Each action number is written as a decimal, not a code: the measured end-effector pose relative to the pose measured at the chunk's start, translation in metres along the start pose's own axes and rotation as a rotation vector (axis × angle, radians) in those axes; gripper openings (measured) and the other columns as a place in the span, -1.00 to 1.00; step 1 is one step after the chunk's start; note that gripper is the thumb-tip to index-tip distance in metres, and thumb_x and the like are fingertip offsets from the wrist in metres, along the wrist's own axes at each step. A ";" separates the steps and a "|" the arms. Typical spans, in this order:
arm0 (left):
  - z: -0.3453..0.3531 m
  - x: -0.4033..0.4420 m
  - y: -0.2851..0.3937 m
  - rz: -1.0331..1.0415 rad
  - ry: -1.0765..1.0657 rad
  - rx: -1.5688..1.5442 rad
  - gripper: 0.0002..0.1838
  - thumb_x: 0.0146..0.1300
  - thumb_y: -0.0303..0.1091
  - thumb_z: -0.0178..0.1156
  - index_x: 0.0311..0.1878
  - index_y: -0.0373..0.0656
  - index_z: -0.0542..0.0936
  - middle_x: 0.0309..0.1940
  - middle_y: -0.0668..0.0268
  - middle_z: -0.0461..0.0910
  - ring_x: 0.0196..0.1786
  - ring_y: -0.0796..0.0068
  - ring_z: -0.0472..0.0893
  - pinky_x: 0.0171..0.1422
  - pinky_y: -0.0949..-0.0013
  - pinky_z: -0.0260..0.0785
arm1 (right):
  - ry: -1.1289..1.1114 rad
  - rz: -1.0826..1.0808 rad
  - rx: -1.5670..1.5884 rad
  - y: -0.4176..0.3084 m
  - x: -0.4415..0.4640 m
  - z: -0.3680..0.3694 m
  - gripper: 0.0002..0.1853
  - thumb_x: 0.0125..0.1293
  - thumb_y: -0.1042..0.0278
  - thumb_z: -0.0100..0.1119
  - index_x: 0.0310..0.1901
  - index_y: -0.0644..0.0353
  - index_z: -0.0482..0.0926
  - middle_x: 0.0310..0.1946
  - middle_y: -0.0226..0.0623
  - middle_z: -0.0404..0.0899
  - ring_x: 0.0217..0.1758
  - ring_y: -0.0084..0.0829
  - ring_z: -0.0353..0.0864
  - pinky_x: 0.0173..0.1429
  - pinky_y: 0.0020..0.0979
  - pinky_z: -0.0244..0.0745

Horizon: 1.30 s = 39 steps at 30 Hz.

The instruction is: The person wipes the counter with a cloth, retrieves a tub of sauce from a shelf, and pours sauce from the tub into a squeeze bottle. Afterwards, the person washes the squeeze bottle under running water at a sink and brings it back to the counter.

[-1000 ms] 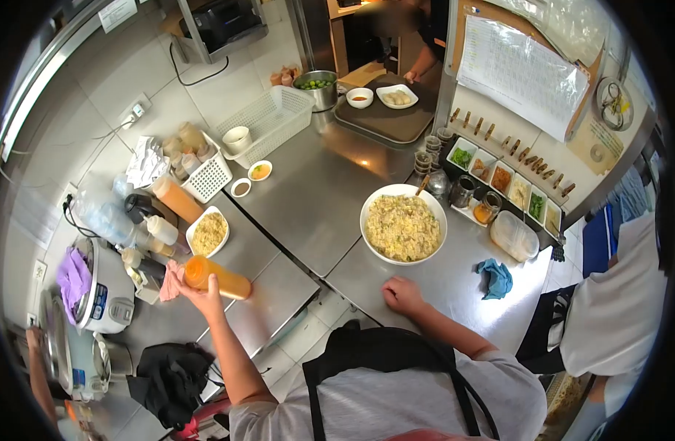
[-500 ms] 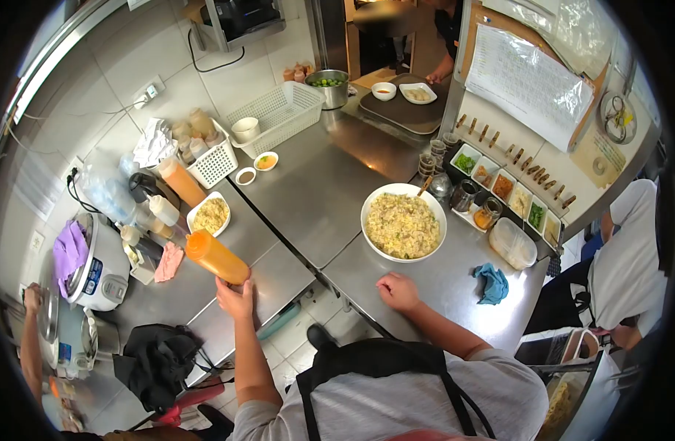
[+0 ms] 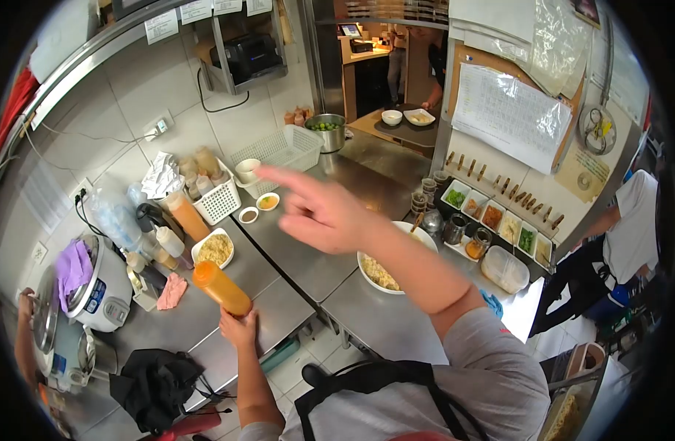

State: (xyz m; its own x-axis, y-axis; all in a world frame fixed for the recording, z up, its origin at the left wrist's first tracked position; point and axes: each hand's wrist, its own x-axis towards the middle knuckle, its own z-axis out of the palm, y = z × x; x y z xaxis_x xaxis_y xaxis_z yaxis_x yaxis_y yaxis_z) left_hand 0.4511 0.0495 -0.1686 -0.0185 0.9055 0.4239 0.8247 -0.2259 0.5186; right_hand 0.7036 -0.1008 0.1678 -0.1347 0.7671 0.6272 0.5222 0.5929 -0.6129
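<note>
My left hand [image 3: 239, 327] is wrapped round the lower end of an orange squeeze bottle [image 3: 222, 288], which lies tilted over the left counter. My right hand [image 3: 319, 213] is raised above the middle counter, index finger stretched out towards the upper left, the other fingers curled; nothing shows in it. Behind my right forearm, a large white bowl of rice [image 3: 380, 273] is partly hidden. Beyond the bottle sits a small white dish of rice [image 3: 215, 250]. A pink cloth [image 3: 173, 291] lies left of the bottle.
Two small sauce cups [image 3: 267, 201] stand near a white basket [image 3: 280, 156]. Topping trays [image 3: 492, 216] and a lidded container [image 3: 505, 269] are at right. A rice cooker [image 3: 106, 294] stands at left. Co-workers appear at the far left, right and beyond the pass.
My right hand has lifted from the counter and swung up and left with a finger extended. The pink cloth, first at my left hand, now lies on the counter. The view has tilted up.
</note>
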 end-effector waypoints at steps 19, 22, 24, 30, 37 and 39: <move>0.008 0.002 -0.011 -0.026 -0.047 0.076 -0.28 -0.09 -0.07 0.21 0.15 -0.13 0.23 -0.08 0.15 0.38 0.05 0.13 0.29 0.11 0.10 0.08 | -0.463 0.623 -0.402 0.185 -0.152 0.152 -0.36 0.01 0.21 0.12 0.19 0.00 0.21 0.24 -0.12 0.03 0.32 -0.11 -0.04 0.30 -0.09 -0.09; 0.007 0.001 -0.012 -0.021 -0.044 0.079 -0.29 -0.09 -0.07 0.20 0.15 -0.13 0.23 -0.08 0.15 0.37 0.05 0.13 0.29 0.11 0.10 0.08 | -0.508 0.561 -0.651 0.199 -0.183 0.169 -0.28 -0.01 0.16 0.16 0.24 -0.04 0.13 0.28 -0.10 -0.05 0.36 -0.04 -0.15 0.32 0.01 -0.17; 0.007 0.003 -0.009 -0.024 -0.048 0.079 -0.29 -0.08 -0.07 0.20 0.15 -0.14 0.23 -0.08 0.15 0.38 0.05 0.13 0.29 0.11 0.10 0.08 | -0.513 0.534 -0.681 0.200 -0.186 0.169 -0.25 -0.03 0.15 0.16 0.25 -0.07 0.10 0.31 -0.11 -0.11 0.37 -0.01 -0.22 0.32 0.06 -0.26; 0.005 0.002 -0.005 -0.016 -0.035 0.096 -0.32 -0.07 -0.08 0.19 0.13 -0.14 0.25 -0.11 0.17 0.39 0.03 0.15 0.30 0.10 0.10 0.08 | -0.441 0.508 -0.671 0.207 -0.192 0.171 -0.27 -0.03 0.18 0.15 0.24 -0.09 0.12 0.30 -0.14 -0.07 0.37 -0.06 -0.20 0.34 0.02 -0.27; 0.004 0.002 -0.004 -0.020 -0.038 0.089 -0.35 -0.05 -0.07 0.18 0.11 -0.15 0.27 -0.11 0.18 0.40 0.03 0.15 0.31 0.11 0.13 0.09 | -0.425 0.510 -0.676 0.205 -0.190 0.171 -0.32 -0.03 0.19 0.13 0.21 -0.08 0.18 0.29 -0.18 -0.02 0.36 -0.09 -0.15 0.33 0.00 -0.22; 0.005 0.003 -0.005 -0.008 -0.027 0.085 -0.35 -0.05 -0.07 0.18 0.10 -0.15 0.28 -0.11 0.18 0.40 0.04 0.15 0.31 0.11 0.13 0.10 | -0.411 0.502 -0.676 0.204 -0.189 0.170 -0.34 -0.03 0.19 0.12 0.19 -0.08 0.21 0.28 -0.18 0.00 0.36 -0.10 -0.13 0.33 -0.01 -0.20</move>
State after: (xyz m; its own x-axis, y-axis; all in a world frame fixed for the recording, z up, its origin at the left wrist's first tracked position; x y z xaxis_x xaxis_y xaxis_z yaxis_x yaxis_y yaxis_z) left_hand 0.4494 0.0554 -0.1738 -0.0109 0.9167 0.3994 0.8698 -0.1884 0.4561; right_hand 0.6924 -0.0835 -0.1573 0.0197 0.9976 0.0666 0.9611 -0.0005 -0.2760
